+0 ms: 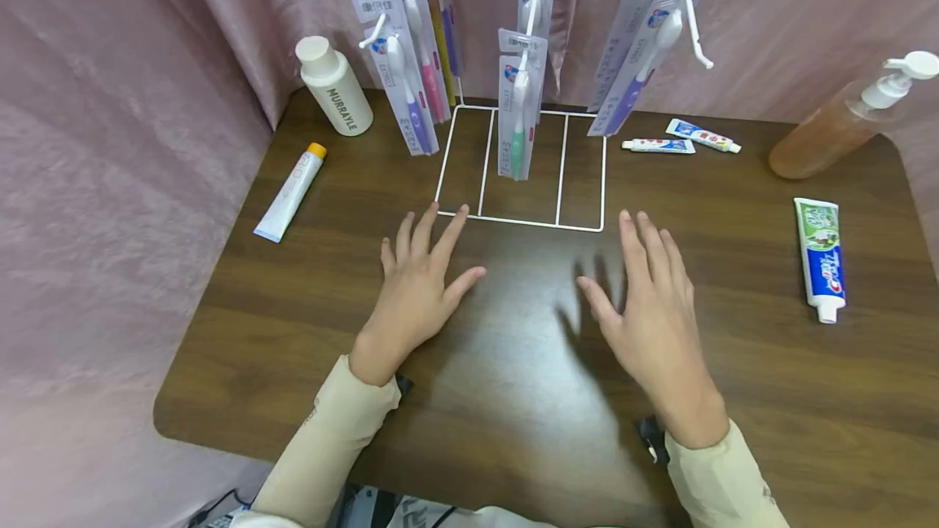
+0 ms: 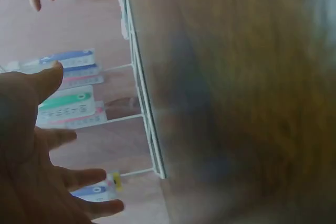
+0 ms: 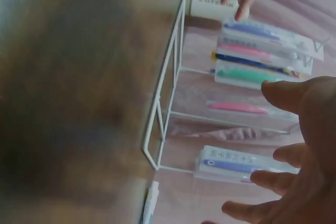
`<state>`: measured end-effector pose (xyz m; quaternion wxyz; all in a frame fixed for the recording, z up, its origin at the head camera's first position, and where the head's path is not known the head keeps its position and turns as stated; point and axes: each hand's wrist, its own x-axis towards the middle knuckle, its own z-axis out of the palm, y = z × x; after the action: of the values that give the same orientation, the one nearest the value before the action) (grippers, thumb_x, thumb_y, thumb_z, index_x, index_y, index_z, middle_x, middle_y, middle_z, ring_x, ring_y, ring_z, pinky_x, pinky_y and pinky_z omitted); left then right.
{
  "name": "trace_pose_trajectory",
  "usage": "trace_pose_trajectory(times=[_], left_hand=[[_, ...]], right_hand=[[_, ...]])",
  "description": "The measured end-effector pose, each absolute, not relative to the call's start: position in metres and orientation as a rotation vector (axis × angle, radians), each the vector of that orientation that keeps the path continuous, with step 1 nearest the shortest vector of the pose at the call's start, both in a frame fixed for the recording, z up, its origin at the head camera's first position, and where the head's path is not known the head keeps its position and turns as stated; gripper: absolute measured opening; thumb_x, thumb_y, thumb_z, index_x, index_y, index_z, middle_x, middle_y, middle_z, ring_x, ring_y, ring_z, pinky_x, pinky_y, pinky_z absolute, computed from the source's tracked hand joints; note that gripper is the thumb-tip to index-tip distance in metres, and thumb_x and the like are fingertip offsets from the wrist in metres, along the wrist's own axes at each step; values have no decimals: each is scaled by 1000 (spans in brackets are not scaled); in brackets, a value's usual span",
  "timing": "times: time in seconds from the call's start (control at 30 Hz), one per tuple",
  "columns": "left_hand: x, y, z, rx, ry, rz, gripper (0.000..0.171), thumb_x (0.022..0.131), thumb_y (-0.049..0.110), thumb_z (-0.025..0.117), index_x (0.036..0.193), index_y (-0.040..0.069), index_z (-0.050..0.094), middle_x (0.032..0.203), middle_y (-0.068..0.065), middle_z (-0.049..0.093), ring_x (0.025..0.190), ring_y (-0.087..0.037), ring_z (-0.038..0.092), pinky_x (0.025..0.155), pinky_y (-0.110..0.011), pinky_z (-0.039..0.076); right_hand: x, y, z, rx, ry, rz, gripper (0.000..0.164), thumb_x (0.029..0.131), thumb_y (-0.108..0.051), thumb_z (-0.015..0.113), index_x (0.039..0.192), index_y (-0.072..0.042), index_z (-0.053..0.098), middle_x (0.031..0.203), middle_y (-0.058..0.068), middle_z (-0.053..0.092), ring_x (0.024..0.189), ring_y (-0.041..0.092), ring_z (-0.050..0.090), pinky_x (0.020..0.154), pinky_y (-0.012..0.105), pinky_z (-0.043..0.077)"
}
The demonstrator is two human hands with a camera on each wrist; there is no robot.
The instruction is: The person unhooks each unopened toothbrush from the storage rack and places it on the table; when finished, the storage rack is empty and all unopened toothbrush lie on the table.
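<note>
My left hand (image 1: 416, 292) is held over the wooden table with its fingers spread, holding nothing. Its fingertips are nearest the front left corner of a white wire rack (image 1: 521, 222). On the other side, my right hand (image 1: 653, 324) also has straight fingers and no object in it, just in front of the rack's right corner. Packaged toothbrushes hang from the rack's hooks: a purple one (image 1: 414, 116) on the left, a green one (image 1: 517, 137) in the middle and another purple one (image 1: 627, 100) on the right. Both wrist views show spread fingers before the rack.
At the left are a white bottle (image 1: 341, 100) and a toothpaste tube with an orange cap (image 1: 289, 195). Two small tubes, one flat (image 1: 656, 146) and one angled (image 1: 704, 136), lie right of the rack. Farther right are a pump bottle (image 1: 825, 137) and a green-blue toothpaste tube (image 1: 821, 255).
</note>
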<state>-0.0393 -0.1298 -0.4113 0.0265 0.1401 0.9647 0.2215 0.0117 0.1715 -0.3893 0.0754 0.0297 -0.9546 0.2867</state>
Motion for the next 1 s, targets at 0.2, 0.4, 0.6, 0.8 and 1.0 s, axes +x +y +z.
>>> trace_pose_trajectory(times=[0.2,0.4,0.6,0.8,1.0], left_hand=[[-59,-132,-415,375,2888,773,91,115,54,66,185,17,22,184,-32,27,170,-63,24,130,-87,27],[-85,-138,-419,295,2815,731,96,115,56,64,183,7,19,185,-32,27,166,-60,32,131,-80,33],[-111,-148,-425,266,2737,729,99,114,55,66,183,3,18,184,-31,32,162,-52,34,136,-71,30],[-140,-161,-447,277,2701,778,106,109,59,73,182,3,21,182,-28,33,156,-48,35,134,-68,33],[-151,-164,-451,272,2689,838,108,105,53,82,182,2,24,179,-25,33,143,-45,37,129,-61,39]], right_hand=[[-24,185,-373,94,-2774,1072,90,110,-26,78,183,-13,28,187,22,32,172,52,31,137,75,27],[-74,200,-354,30,-2569,1295,80,112,-23,75,181,-20,36,182,10,45,155,37,58,123,50,55],[-120,210,-334,-79,-2285,1509,62,113,-18,72,172,-22,54,162,0,61,119,7,70,96,15,57],[-153,218,-327,7,-1999,1696,47,109,-9,74,155,-10,71,137,-5,65,98,6,72,82,16,61],[-175,222,-328,170,-1819,1880,33,103,0,76,135,-4,83,116,1,67,82,7,70,66,14,58]])
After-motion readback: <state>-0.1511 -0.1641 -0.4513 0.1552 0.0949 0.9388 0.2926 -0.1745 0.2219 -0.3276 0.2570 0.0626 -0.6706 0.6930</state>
